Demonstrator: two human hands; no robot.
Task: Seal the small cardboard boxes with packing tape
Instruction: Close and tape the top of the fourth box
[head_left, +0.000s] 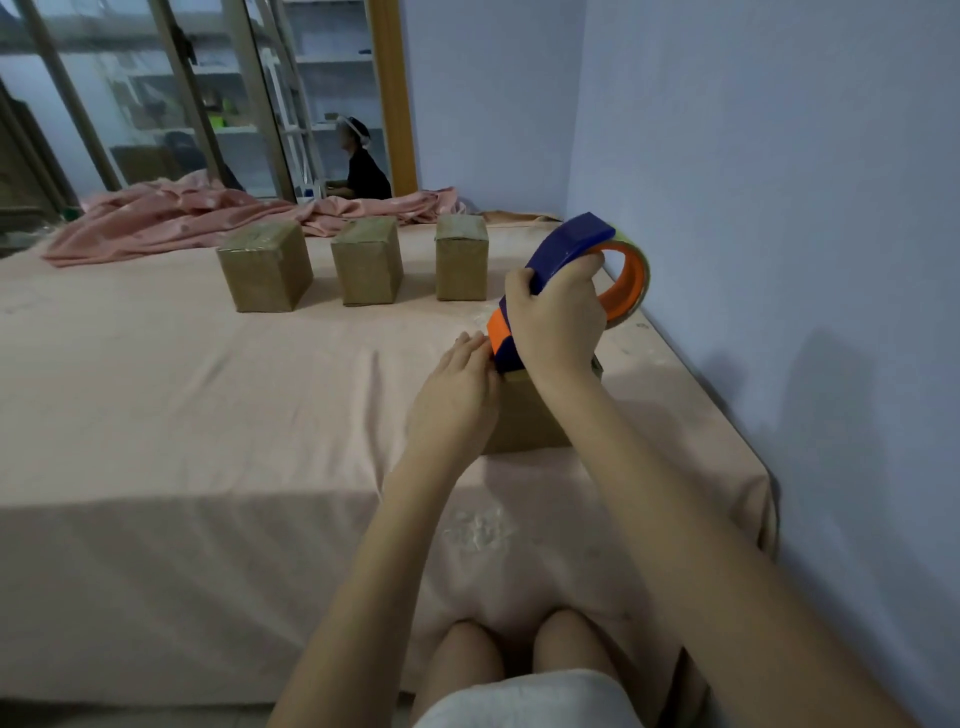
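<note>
Head view showed the box (530, 421) being sealed near the right edge of the bed (208, 415), close to the wall (779, 208) and largely hidden behind both hands. Its top was covered by the dispenser (566, 244), so the flap seam and any tape laid on it could not be seen.

The right hand (558, 322) gripped the dispenser, fingers curled round its blue body, with the orange-cored roll tilted up and away toward the wall. The left hand (460, 387) lay against the box's left side, fingers straight and pressed near the top corner beside the dispenser's lower end.

Three boxes (363, 260) stood in a row further back, well apart from the work, their tops glossy as if already taped. A crumpled pink sheet (171, 218) lay behind them, below a mirror (208, 93).

Probable faults from this position:
- The soft bed gave poor support; downward pressure could tip or sink the box and skew the tape line.
- If the left hand eased off, a pull on the dispenser would likely drag the light box along.
- The left fingertips sat close to the dispenser's cutting end; a slip could nick them.
- A steep dispenser angle could wrinkle the tape or lift its start.
</note>
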